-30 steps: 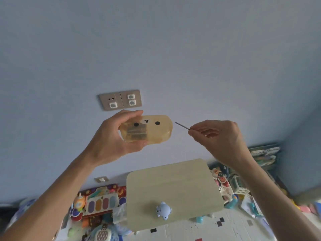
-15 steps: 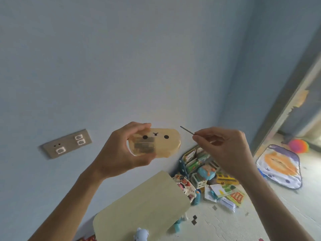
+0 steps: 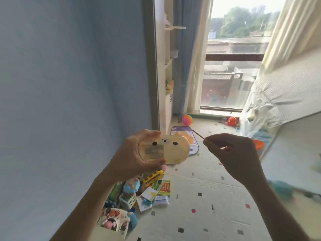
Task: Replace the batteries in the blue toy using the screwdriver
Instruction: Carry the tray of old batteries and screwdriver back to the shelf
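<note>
My left hand (image 3: pixel 133 153) holds up a translucent beige oval case (image 3: pixel 175 150) with a small face of two black eyes drawn on it; something dark shows through its left half. My right hand (image 3: pixel 232 153) pinches a thin metal screwdriver (image 3: pixel 198 134) whose shaft points up and left toward the case, its tip a short way from the case's right end. Both are raised at chest height over the floor. The blue toy is not in view.
A pile of toys and picture cards (image 3: pixel 139 192) lies on the patterned floor mat (image 3: pixel 199 197) by the blue wall (image 3: pixel 69 101). A bed edge (image 3: pixel 295 153) is at the right, a window (image 3: pixel 231 66) and a coloured ball (image 3: pixel 187 119) lie ahead.
The view has swung right, from the wall, sockets and small table to the window and bed. Both hands keep the same hold and stay about the same distance apart.
</note>
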